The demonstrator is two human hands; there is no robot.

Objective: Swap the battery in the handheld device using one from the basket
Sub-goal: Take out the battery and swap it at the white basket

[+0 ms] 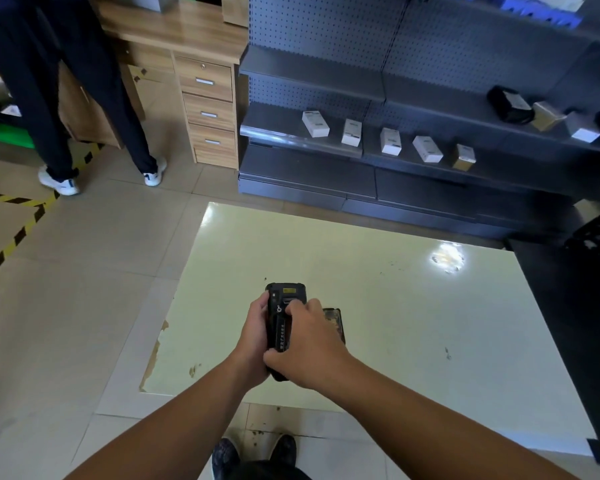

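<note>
A black handheld device (284, 308) is held back side up above the pale table (395, 306). My left hand (255, 336) wraps its left edge from underneath. My right hand (312, 344) lies over its back, with fingers pressing near the top of the battery area and the thumb at the lower end. Just right of my right hand a dark flat piece (335, 323), a cover or a battery, rests on the table, partly hidden. No basket is in view.
Grey pegboard shelving (413, 98) behind the table carries small white boxes (315, 124) and brown boxes (464, 156). A wooden desk with drawers (208, 109) stands at back left beside a standing person's legs (84, 116). A dark object (596, 233) sits at the table's right.
</note>
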